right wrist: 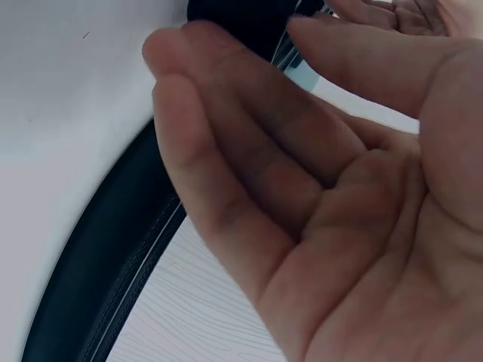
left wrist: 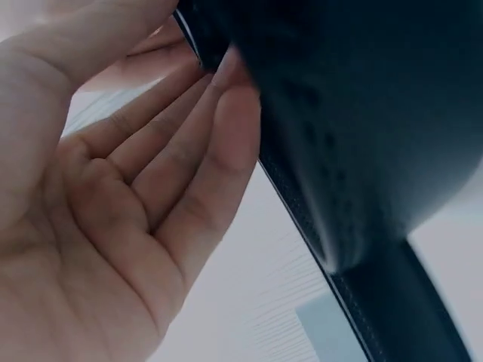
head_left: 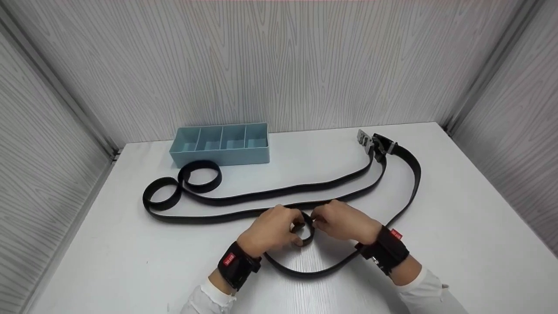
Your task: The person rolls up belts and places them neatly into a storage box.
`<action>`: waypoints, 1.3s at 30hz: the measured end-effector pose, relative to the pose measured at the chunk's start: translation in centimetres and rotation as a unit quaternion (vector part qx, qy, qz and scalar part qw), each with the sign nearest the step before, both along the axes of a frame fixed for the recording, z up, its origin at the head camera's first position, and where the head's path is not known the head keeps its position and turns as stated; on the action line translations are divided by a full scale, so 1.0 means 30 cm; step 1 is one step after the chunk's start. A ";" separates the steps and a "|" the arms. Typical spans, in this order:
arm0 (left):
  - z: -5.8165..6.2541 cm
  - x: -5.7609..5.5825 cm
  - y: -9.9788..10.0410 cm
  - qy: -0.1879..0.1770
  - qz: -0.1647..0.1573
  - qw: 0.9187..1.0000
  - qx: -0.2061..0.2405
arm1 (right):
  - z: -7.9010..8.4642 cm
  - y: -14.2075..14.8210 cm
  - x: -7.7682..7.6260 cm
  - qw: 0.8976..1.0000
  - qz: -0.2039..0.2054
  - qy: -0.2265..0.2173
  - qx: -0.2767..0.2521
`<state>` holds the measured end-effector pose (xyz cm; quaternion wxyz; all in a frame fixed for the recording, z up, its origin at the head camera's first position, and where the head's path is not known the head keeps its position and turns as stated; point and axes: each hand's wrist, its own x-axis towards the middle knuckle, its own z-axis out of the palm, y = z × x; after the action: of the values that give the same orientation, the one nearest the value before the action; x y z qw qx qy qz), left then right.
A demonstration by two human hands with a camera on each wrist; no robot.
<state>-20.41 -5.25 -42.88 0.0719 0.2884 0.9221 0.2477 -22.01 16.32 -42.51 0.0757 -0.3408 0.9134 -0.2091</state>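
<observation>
At six o'clock, nearest the person, a smooth black leather-look belt [head_left: 305, 275] bows across the white tabletop [head_left: 130, 270] in one slack curve, from beneath the left hand to beneath the right wrist. Its end forms a small coil [head_left: 311, 227] standing on edge between the hands. The left hand [head_left: 271, 231], at the coil's nine o'clock, grips it between thumb and fingers; the right hand [head_left: 344, 221], towards three, appears to pinch its rim at about one.

The step in hand looks to be rolling this belt. To do it well, steady the core with the left hand, wind in short turns with the right, and keep the edges flush. The curve should feed in flat, without a twist, and the right wrist should ride clear so the strap slides freely.

Just beyond, two similar black belts [head_left: 244, 215] [head_left: 283, 191] end in wider coils near ten o'clock; rolling should avoid nudging them. Past those, at half past ten, sits a pale-blue four-compartment plastic tray [head_left: 220, 157]. Around one o'clock, the metal buckles [head_left: 364, 140] cluster together.
</observation>
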 end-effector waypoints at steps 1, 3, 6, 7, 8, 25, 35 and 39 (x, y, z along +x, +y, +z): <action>0.001 -0.002 -0.001 -0.005 -0.006 1.000 0.004 | 0.000 0.000 0.000 1.000 0.004 0.001 -0.001; 0.000 -0.004 -0.001 -0.011 -0.013 1.000 0.007 | 0.000 -0.001 0.000 1.000 0.010 0.003 -0.002; -0.001 -0.003 0.001 -0.019 -0.020 0.999 0.016 | 0.000 -0.002 0.000 1.000 0.018 0.006 -0.005; -0.001 -0.003 0.002 -0.021 -0.021 0.999 0.018 | -0.001 -0.002 -0.001 1.000 0.020 0.006 -0.005; -0.002 -0.003 0.004 -0.024 -0.023 0.999 0.022 | -0.002 0.000 -0.001 1.000 0.020 0.005 -0.006; -0.006 0.002 0.000 0.011 0.002 0.999 0.032 | 0.058 -0.040 -0.022 0.996 0.037 -0.005 0.087; -0.009 0.010 -0.001 0.039 0.041 0.998 0.032 | 0.018 -0.082 -0.068 0.996 0.026 -0.034 0.082; -0.003 0.014 0.003 0.049 0.043 0.997 0.035 | 0.021 -0.081 -0.070 0.996 0.036 -0.022 0.079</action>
<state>-19.98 -5.15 -42.96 0.0059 0.2630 0.9268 0.2682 -24.10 13.88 -41.89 0.1297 -0.3616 0.9125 -0.1405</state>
